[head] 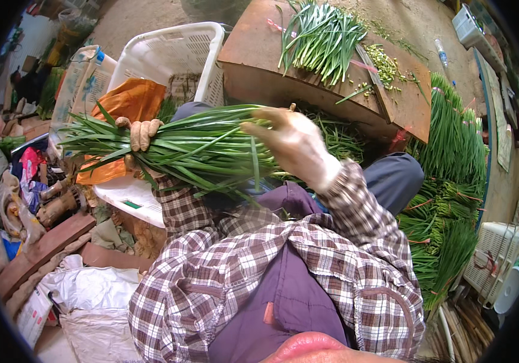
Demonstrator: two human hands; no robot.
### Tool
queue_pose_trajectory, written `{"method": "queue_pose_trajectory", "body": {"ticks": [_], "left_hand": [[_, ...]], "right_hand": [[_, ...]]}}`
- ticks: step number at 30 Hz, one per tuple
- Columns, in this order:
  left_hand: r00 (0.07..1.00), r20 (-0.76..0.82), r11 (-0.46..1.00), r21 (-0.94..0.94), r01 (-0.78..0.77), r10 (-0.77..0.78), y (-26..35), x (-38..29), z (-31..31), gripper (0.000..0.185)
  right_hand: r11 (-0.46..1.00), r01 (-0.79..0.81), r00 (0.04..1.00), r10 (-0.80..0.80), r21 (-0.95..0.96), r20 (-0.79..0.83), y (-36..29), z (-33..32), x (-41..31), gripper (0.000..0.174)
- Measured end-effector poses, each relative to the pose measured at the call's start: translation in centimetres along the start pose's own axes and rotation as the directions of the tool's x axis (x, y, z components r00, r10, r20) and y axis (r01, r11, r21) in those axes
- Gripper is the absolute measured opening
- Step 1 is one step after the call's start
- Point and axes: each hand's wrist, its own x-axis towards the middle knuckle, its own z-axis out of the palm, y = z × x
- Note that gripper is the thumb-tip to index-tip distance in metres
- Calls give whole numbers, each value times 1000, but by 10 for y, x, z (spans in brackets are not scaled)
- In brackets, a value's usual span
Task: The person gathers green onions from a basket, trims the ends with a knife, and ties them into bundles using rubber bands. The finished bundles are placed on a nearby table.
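My left hand (pixel 139 136), in a soiled glove, is closed around the leafy part of a large bunch of long green leaves, likely garlic chives (pixel 214 145). The bunch lies sideways over my lap, its leaf tips out to the left. My right hand (pixel 293 140), blurred and gloved, is at the right end of the bunch with thumb and fingers apart; whether it touches the leaves I cannot tell. Beyond it, another bunch of chives (pixel 325 43) lies on a brown board (pixel 259 50), beside a wooden strip (pixel 375 86) and cut stem ends (pixel 382 63).
A white plastic basket (pixel 216 45) with an orange cloth (pixel 134 102) stands at the front left. Stacked chive bundles (pixel 454 136) line the right side, some tied with pinkish bands. Bags, cloths and a wooden beam (pixel 46 254) lie at the left. More loose leaves lie below the board.
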Motion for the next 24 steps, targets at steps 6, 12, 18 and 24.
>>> {"method": "queue_pose_trajectory", "body": {"ticks": [6,12,18,24], "left_hand": [[1000,-13,1000,13,-7,7,13,-2,-2,63],[1000,12,999,-31,6,-6,14,-2,-14,63],[995,88,998,33,53,-56,10,2,-14,66],[977,182,992,79,98,-111,22,2,-26,69]], "right_hand": [[277,-395,887,361,876,286,14,-46,8,10],[812,-371,922,379,451,76,-2,-72,-11,16],[840,-455,885,389,296,256,-7,24,13,14],[841,-457,873,363,289,325,3,33,14,14]]}}
